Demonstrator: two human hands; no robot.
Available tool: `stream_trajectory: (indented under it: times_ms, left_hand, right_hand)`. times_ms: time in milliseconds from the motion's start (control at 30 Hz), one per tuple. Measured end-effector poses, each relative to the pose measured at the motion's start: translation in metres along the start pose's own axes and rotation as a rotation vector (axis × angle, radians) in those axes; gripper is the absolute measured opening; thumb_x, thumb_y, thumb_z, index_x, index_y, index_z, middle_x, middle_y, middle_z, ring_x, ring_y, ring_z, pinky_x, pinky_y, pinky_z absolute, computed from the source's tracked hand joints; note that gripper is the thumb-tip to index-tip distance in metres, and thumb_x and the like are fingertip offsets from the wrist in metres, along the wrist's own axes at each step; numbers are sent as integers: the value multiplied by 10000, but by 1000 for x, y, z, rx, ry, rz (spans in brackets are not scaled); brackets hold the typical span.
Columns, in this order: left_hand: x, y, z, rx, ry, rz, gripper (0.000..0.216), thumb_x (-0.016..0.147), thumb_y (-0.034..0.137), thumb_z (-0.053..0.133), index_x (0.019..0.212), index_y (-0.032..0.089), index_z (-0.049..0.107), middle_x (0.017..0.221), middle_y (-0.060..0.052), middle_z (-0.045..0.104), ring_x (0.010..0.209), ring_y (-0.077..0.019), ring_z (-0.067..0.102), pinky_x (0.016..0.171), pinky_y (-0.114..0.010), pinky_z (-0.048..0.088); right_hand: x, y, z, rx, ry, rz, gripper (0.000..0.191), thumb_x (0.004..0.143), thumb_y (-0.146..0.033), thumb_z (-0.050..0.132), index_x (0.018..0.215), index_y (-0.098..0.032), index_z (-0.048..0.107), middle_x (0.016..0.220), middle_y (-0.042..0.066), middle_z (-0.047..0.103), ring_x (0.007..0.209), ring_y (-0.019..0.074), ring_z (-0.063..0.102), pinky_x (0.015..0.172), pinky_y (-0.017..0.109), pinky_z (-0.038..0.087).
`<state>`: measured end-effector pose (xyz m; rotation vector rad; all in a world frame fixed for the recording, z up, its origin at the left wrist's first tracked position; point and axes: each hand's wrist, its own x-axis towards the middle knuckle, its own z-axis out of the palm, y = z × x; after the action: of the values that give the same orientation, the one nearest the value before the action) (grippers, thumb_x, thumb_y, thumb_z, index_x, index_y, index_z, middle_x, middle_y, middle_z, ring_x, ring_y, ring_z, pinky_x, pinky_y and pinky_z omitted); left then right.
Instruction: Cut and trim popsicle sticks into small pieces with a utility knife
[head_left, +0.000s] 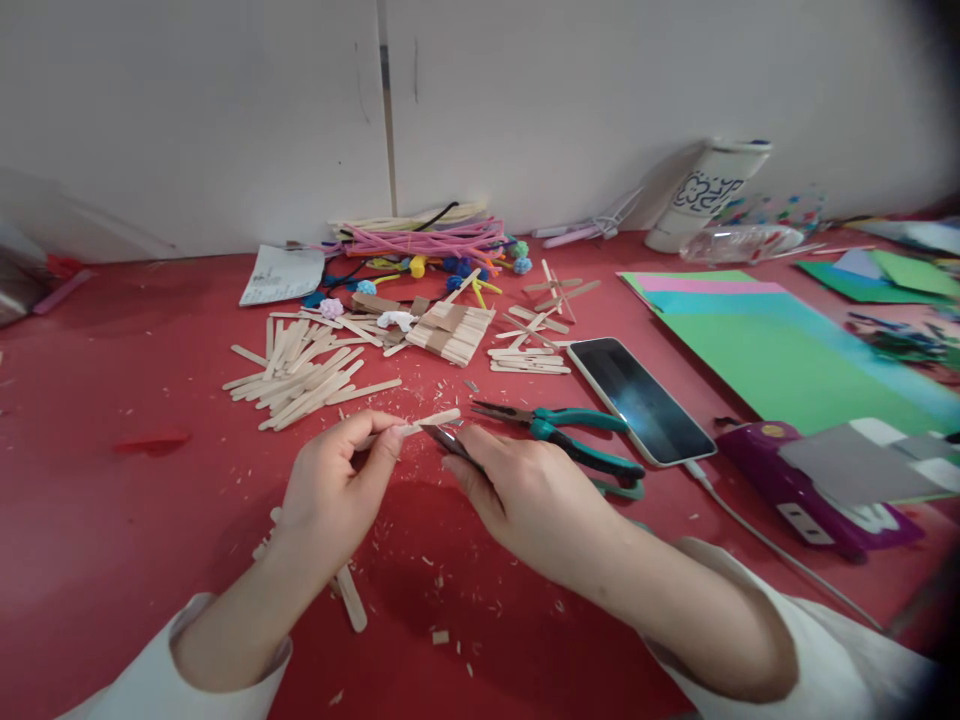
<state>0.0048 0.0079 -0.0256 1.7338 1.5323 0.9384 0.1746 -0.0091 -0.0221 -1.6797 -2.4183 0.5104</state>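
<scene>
left hand: curled, pinching craft stick
right hand: palm down, gripping cutter at stick
stick axis: left-right, free end toward right edge of desk

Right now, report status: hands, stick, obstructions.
Left hand pinches craft stick. Right hand shut on metal tool, tip at the stick. Teal pliers lie just beyond right hand, phone beside them.
</scene>
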Motion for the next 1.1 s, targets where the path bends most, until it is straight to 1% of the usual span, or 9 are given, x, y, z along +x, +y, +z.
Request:
stream_trajectory:
  times_ms: [133,267,433,533,633,733,833,933,1100]
  left_hand:
    - [1,-2,-1,-8,-24,-25,219,761,396,529,690,210,622,546,35,533,497,-128,461,473,-206,359]
    - [4,-1,-3,-132,-66,-129,234,737,417,573,680,192,600,495,64,406,443,-92,334,422,-190,287]
    - [7,-4,-2,-332,-136,-213,219,691,386,657,682,181,580,505,74,427,427,-63,290,407,-176,236]
    - [7,-7,2,-495,-110,-246,202,678,353,691,664,187,576,460,87,398,407,-60,303,404,-176,247]
    - [4,-10,7,-640,-119,-231,214,659,361,723,687,180,613,522,56,505,449,-71,404,452,-192,337]
    - [0,-13,12,-624,-187,-198,245,708,400,701,702,163,641,583,27,564,542,-89,477,552,-208,402]
    - [-2,-15,14,-579,-172,-175,306,768,454,635,672,164,613,593,20,578,598,-111,536,606,-220,444]
    - [-1,-15,12,-488,-161,-128,315,811,482,574,772,171,601,695,-1,639,646,-133,606,651,-248,491]
    - [-2,-13,8,-318,-210,-75,305,875,469,475,835,182,569,650,18,633,502,-100,564,539,-220,462]
  right_hand:
    - [-1,2,0,0,10,-37,189,907,-231,353,844,-152,512,676,78,619,517,164,510,484,285,191]
    - [-2,5,-5,225,100,-93,192,910,-265,375,751,-194,458,618,13,530,510,127,455,489,260,236]
    - [2,10,-8,363,240,21,229,862,-333,478,688,-209,395,582,-25,454,499,105,379,493,245,278]
    - [5,10,-8,446,153,60,234,832,-299,509,647,-208,399,563,-24,467,505,107,413,490,240,301]
    - [4,3,-5,725,11,122,245,849,-334,487,658,-211,394,497,-50,445,439,94,440,433,213,320]
    - [3,-4,0,889,-34,128,211,853,-357,486,715,-202,445,507,-61,446,425,89,464,410,196,332]
    - [3,-5,4,815,23,77,239,853,-376,486,700,-198,441,562,-47,456,459,86,454,438,204,325]
    - [2,-1,4,678,130,36,264,885,-386,431,695,-211,374,585,-41,445,485,92,416,463,219,294]
    - [0,4,-1,480,168,-21,222,896,-324,371,708,-225,308,568,-43,396,499,109,346,481,237,245]
